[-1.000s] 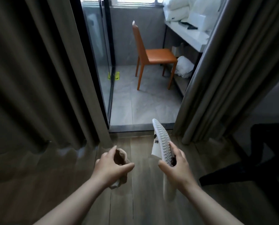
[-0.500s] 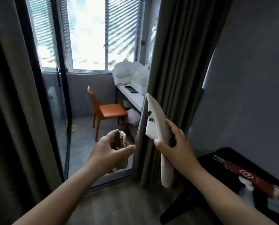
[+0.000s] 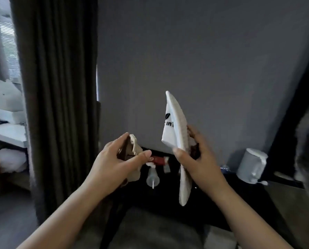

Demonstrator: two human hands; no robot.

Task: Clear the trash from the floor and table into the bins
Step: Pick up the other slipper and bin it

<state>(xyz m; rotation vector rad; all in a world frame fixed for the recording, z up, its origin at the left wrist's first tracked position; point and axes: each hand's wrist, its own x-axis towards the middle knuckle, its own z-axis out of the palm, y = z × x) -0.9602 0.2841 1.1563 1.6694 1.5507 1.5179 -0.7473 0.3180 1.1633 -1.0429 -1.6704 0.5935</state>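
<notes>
My left hand (image 3: 114,164) is closed around a crumpled beige and brown paper scrap (image 3: 134,146) at chest height. My right hand (image 3: 198,164) grips a white disposable slipper (image 3: 177,133) held on edge, its ribbed sole facing right and black print on its upper. A dark bit of trash (image 3: 195,152) is pinched behind the slipper; I cannot tell what it is. Beyond both hands a black table (image 3: 168,200) carries a red packet (image 3: 157,160) and a clear plastic bottle (image 3: 152,178) lying down.
A grey wall fills the background. A dark curtain (image 3: 60,87) hangs at the left, with a white desk (image 3: 6,133) past it. A white cup-like container (image 3: 252,164) stands at the table's right end. A dark frame (image 3: 294,114) rises at far right.
The view has swung right, from the balcony doorway to the grey wall and black table. Both hands keep the same hold on the paper scrap and the slipper.
</notes>
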